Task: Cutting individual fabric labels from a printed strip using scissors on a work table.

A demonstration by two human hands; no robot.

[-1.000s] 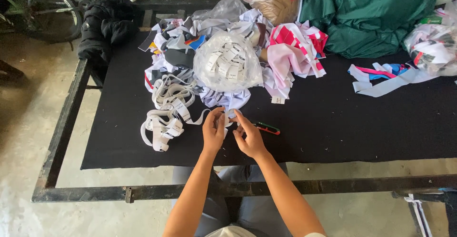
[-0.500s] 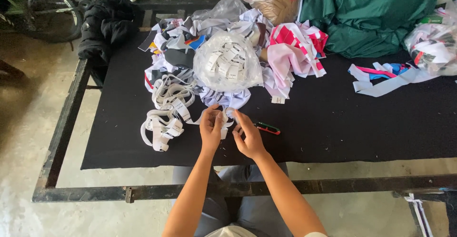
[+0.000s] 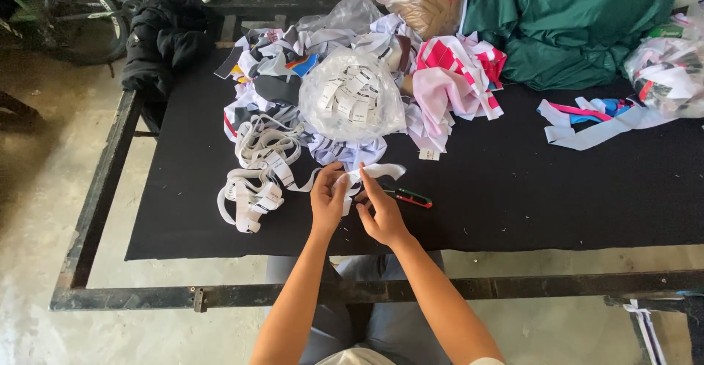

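Both hands meet at the near middle of the black worktop (image 3: 513,203). The left hand (image 3: 328,202) pinches a white fabric strip (image 3: 381,170) between thumb and fingers, and the right hand (image 3: 381,214) has its fingers closed on the same strip just beside it, so the strip runs between the two. It is narrow, flat and limp, with a loose end curling off to the right. To the left lies a tangled heap of similar white strips (image 3: 257,174), which looks like the bulk yet to be handled; the work seems nowhere near finished. Just right of the hands rests a small red-and-green-handled tool (image 3: 412,198), untouched. Farther off sits a clear bag of small white labels (image 3: 352,101) among mixed cloth scraps, with green fabric (image 3: 587,27) at the far right.
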